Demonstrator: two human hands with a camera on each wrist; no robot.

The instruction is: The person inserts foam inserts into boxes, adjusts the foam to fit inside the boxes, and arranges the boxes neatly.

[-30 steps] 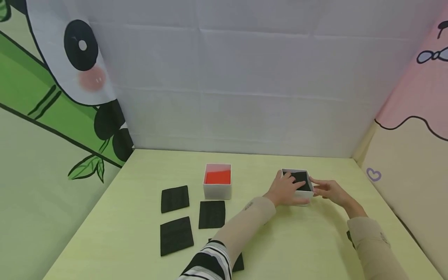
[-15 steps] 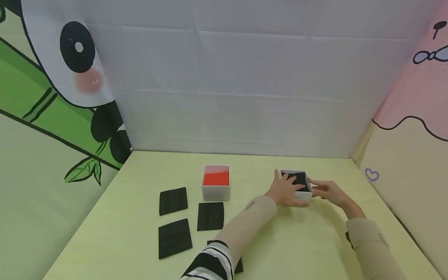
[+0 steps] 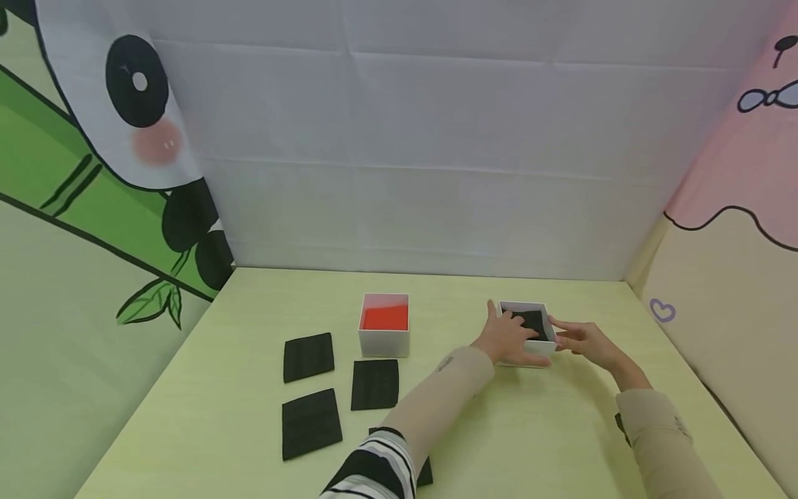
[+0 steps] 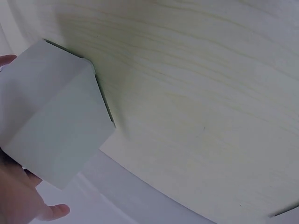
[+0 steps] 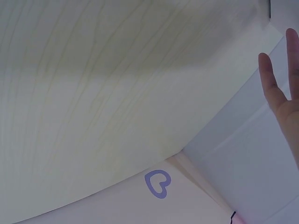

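Note:
A small white box (image 3: 541, 348) stands upright on the right part of the table, with a flat black square (image 3: 536, 322) inside it. Over its left side my left hand (image 3: 506, 339) reaches with spread fingers, the fingertips in the box on the black square and the thumb along the front wall. At the right wall, my right hand (image 3: 586, 341) steadies the box with its extended fingertips. The left wrist view shows the outside of the white box (image 4: 60, 116) large, partly covering the left hand (image 4: 23, 200). Straight right fingers (image 5: 270, 79) show in the right wrist view.
A second white box (image 3: 384, 343) holds a bright red piece (image 3: 385, 318). Several flat black squares lie left of centre, among them an upper one (image 3: 308, 357), a lower one (image 3: 312, 424) and one below the box (image 3: 375, 384). Another is partly under my left forearm.
My left fingertips have moved slightly deeper into the box, and the black square lies a little lower in it. The right hand keeps its place at the wall.

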